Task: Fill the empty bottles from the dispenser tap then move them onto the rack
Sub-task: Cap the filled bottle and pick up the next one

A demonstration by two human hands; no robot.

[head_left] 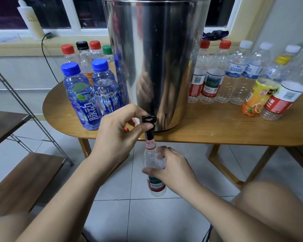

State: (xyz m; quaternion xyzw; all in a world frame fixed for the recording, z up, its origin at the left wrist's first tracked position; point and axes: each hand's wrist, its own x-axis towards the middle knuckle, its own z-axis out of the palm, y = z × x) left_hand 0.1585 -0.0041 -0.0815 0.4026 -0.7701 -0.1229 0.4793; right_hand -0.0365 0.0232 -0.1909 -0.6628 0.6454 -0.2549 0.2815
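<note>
right grip: wrapped round the open bottle, holding its mouth right under the tap so nothing spills
left grip: pinching the tap lever, looks like to run it
dispenser: sits at the tabletop edge, so the tap overhangs
rack: off left, waiting for it

The dispenser is polished metal, smooth and mirror-bright, and its tap is glossy black plastic. The bottle at the tap is thin clear plastic with a shiny printed label, while the blue bottles are tinted see-through plastic with smooth caps. The table is light wood with a smooth satin top, the rack has dark matt wood-grain shelves on thin metal rods, and the floor is pale glossy tile.
</note>
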